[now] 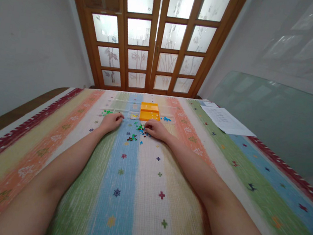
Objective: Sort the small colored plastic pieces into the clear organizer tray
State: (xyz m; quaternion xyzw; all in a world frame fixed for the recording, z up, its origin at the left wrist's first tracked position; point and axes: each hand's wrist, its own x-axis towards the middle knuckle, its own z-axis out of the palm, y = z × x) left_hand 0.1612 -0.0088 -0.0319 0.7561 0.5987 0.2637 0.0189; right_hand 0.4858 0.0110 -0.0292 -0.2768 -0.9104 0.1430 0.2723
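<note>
My left hand (pixel 111 121) rests by the front of a clear divided plastic box (pixel 119 109), fingers curled and tips pressed together. Whatever it may pinch is too small to make out. At the edge of a loose pile of tiny green, blue and dark pieces (pixel 140 127) is my right hand (pixel 156 128), its fingers bent closed and tips pointing at the pile. I cannot tell what is between them. Green pieces (pixel 106 113) lie in the box's left part, and blue pieces (pixel 167 119) in its right part. An orange tray (pixel 149 108) with a few pale bits stands between these.
A striped, patterned cloth (pixel 112 213) covers the table. White printed sheets (pixel 225 119) lie at the far right. Beyond the table's far edge are wood-framed glass doors (pixel 154 54); a glass panel (pixel 276 123) leans along the right wall.
</note>
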